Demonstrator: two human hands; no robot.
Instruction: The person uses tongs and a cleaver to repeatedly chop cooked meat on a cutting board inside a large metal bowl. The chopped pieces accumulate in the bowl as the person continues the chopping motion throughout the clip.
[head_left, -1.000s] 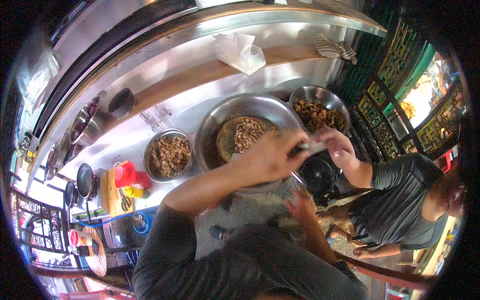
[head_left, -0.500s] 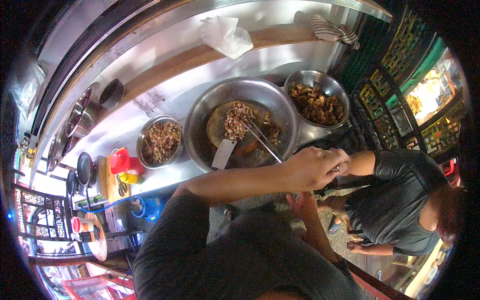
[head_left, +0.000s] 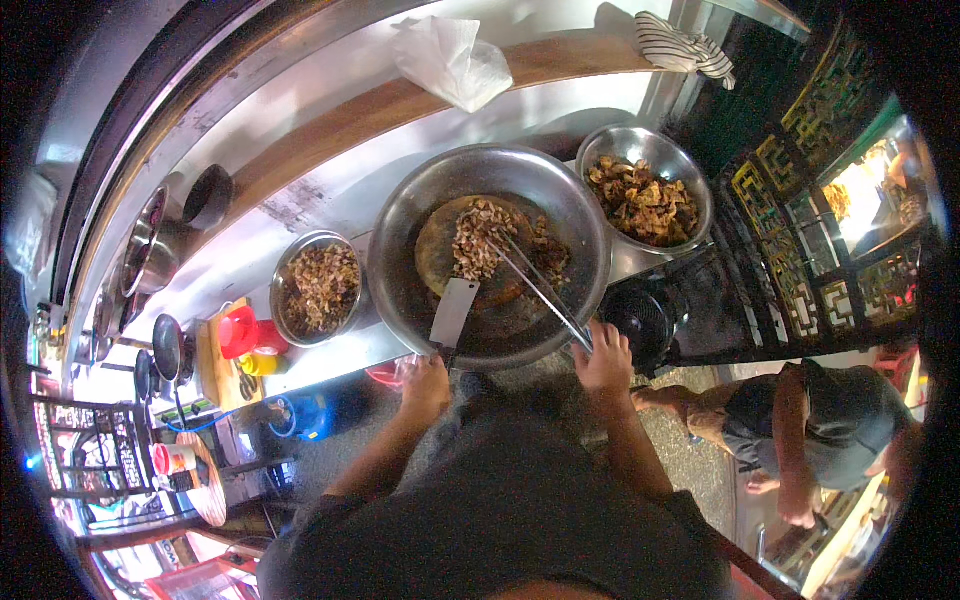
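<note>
A wide steel basin [head_left: 395,215] holds a round chopping board [head_left: 432,240] heaped with chopped meat [head_left: 484,238]. My right hand [head_left: 605,358], at the basin's near right rim, is closed around the handle end of metal tongs [head_left: 548,296], whose tips rest at the meat. A cleaver [head_left: 455,312] leans on the near rim, its dark handle pointing toward me. Beside that handle is my left hand [head_left: 428,387], fingers curled. A clear, pale thing shows at its fingers; whether they also touch the cleaver is hidden.
A steel bowl of chopped meat [head_left: 318,285] stands left; a bowl of browned pieces [head_left: 645,200] stands right. Left on the counter are a red container [head_left: 238,332], a yellow one [head_left: 258,364] and scissors [head_left: 245,384]. A blue gas cylinder [head_left: 305,416] stands below. Another person [head_left: 850,420] is at right.
My left hand has come back from the right, where it met the other person's hand, to the basin's near rim. My right hand has risen onto the tongs. The other person has drawn back.
</note>
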